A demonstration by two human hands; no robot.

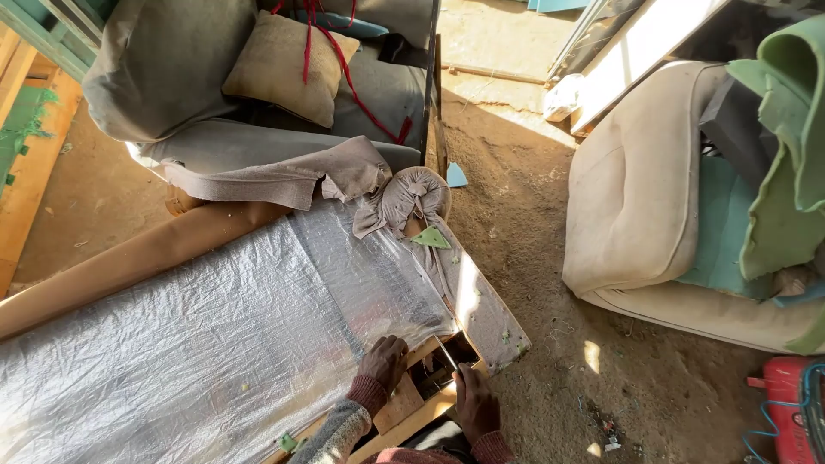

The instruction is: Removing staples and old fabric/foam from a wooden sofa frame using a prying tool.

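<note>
My left hand (pixel 383 362) presses down on the edge of a silver woven plastic sheet (pixel 215 335) stretched over the underside of an overturned sofa. My right hand (pixel 473 400) grips a thin metal tool (pixel 446 352), its tip pointing up at the sheet's corner by the wooden frame (pixel 412 404). Part of the sheet is peeled away there, showing a dark hollow inside the frame. Grey upholstery fabric (pixel 481 309) folds over the sofa's end, and a gathered grey arm roll (pixel 417 193) sits at the far corner.
A grey armchair (pixel 172 77) with a tan cushion (pixel 288 64) and red cord stands beyond the sofa. A cream seat cushion (pixel 636 189) with green foam (pixel 791 129) lies at right on the dirt floor (pixel 533 223). A red object (pixel 786 404) sits at bottom right.
</note>
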